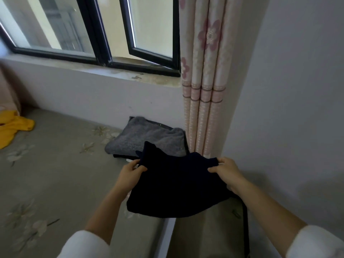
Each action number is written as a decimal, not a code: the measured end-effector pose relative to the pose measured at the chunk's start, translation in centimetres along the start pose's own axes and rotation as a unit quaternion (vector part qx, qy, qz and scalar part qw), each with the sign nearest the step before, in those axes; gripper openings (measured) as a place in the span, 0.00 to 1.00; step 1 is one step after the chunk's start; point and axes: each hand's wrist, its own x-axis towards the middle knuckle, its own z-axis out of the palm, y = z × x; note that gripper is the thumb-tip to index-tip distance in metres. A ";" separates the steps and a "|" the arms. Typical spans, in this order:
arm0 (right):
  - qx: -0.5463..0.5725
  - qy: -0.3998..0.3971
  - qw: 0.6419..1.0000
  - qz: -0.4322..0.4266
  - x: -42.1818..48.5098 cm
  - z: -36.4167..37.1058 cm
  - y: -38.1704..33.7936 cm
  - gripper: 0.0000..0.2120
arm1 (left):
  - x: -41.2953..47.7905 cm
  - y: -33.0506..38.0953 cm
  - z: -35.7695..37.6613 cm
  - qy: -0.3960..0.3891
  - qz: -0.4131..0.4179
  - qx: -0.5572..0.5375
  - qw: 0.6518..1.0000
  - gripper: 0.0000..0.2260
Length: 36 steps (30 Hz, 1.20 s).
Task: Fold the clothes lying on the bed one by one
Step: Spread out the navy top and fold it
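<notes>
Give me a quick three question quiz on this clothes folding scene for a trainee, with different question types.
1. True or false: the left hand and right hand both grip the dark garment.
2. Which colour is the unfolded garment at the far left? A red, B yellow, C green.
3. Fill in: the folded grey garment lies beside the ____.
Key: 1 true; 2 B, the yellow garment; 3 curtain.
</notes>
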 end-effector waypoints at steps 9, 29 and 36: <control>0.021 -0.021 0.999 -0.010 12.0 6.4 -5.5 0.09 | 15.3 4.2 -5.3 0.012 0.020 0.056 0.998 0.10; -0.011 0.074 0.997 0.037 29.5 18.0 -5.1 0.15 | 41.2 3.3 -9.8 0.142 0.048 0.268 0.952 0.15; -0.134 -0.024 0.987 0.090 28.5 19.4 -0.7 0.41 | 38.1 -5.1 -3.7 0.065 -0.028 0.433 0.899 0.27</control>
